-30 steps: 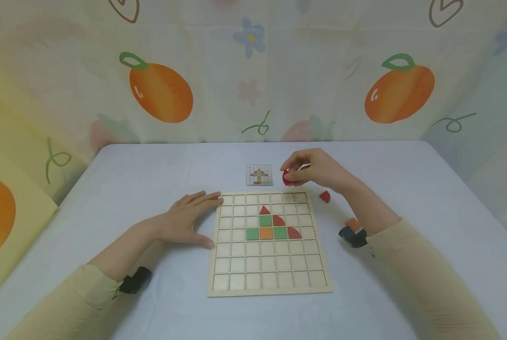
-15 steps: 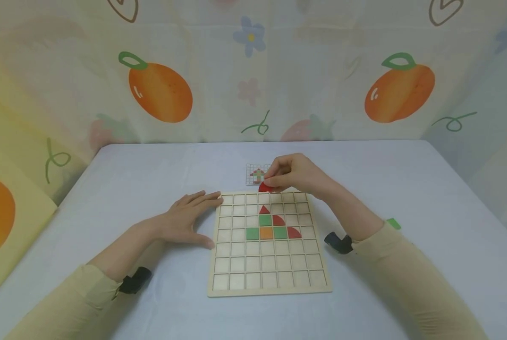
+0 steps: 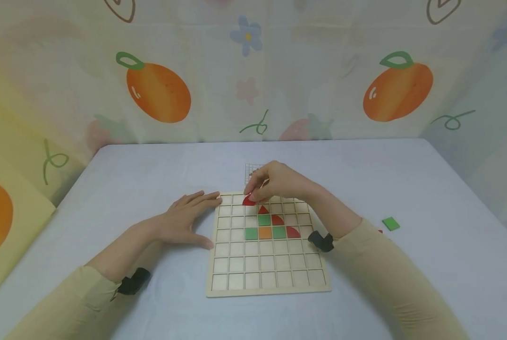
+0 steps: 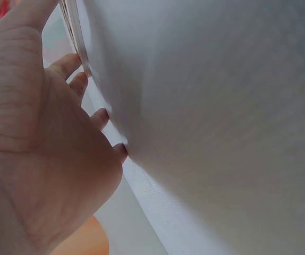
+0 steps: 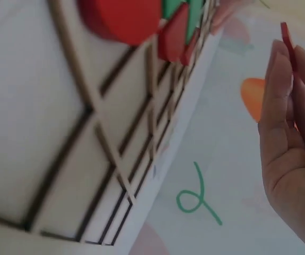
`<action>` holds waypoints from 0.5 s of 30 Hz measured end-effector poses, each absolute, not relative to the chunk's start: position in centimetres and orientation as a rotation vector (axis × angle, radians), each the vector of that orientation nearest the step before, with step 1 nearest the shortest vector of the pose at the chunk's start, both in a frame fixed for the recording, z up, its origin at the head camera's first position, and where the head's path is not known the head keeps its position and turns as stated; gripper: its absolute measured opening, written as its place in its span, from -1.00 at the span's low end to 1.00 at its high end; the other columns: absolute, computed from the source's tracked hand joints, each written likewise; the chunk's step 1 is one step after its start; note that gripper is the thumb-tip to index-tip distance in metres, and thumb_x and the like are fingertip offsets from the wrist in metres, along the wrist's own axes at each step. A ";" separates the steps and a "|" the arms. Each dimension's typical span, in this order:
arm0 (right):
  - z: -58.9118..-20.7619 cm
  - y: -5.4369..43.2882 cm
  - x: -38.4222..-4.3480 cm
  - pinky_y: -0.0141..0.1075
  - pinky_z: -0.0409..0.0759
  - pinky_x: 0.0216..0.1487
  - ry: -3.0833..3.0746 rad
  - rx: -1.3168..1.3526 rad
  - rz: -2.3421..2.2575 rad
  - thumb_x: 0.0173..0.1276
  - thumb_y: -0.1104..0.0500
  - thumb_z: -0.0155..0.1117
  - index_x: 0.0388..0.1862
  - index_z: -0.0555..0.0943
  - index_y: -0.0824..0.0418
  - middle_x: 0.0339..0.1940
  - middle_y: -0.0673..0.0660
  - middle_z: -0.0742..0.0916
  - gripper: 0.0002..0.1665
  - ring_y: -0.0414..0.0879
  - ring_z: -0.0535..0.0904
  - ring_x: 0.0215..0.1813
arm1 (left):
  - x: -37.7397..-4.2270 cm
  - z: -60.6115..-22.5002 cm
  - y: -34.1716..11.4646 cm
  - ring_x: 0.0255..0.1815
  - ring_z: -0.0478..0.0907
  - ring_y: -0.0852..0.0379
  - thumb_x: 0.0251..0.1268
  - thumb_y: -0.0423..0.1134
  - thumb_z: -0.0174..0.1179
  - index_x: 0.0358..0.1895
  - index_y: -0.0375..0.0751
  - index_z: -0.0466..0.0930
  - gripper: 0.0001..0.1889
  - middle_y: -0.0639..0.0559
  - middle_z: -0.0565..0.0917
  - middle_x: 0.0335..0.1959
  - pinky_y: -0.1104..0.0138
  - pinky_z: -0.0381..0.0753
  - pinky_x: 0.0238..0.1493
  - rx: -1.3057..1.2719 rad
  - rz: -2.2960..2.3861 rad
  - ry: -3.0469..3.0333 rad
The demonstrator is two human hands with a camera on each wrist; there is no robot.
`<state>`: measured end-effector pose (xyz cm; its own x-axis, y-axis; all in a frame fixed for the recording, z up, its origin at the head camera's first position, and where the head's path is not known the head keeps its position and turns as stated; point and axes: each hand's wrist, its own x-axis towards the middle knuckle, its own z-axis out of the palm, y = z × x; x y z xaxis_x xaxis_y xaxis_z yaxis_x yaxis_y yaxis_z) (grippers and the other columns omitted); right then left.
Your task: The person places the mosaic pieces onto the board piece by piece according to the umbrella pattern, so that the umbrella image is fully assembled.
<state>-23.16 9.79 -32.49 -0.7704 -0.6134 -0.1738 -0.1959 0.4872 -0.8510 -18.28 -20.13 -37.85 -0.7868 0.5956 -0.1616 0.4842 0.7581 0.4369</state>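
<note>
R hand pinches a red pc, partly hidden, apart from the board and over it, approx 11 o'clock of centre. L hand is spread, fingers fairly straight, tips at the board's edge, 9–10 o'clock. Pc looks thin, light, stiff; prob. smooth, so might slip; unlikely to break. Best hold: thumb + finger on opp. faces nr one edge. Green sq. on worktop, 3 o'clock.
</note>
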 end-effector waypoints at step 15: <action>-34.2 8.6 -22.5 -0.45 0.64 -0.26 2.373 -0.864 -0.807 0.28 0.30 0.49 -0.29 0.83 0.18 -0.39 0.01 0.86 -0.95 -0.27 0.66 -0.36 | -18.3 -37.9 -20.1 0.72 -0.10 -0.43 0.09 0.29 0.50 0.66 -0.07 0.16 0.12 -0.10 0.09 0.75 -0.46 -0.09 0.59 0.833 0.543 2.668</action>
<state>-22.53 8.55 -34.17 -0.6820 -0.6925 -0.2350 -0.4056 0.6256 -0.6664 -18.32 -20.08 -37.91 -0.7896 0.5918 -0.1623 0.4812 0.7612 0.4347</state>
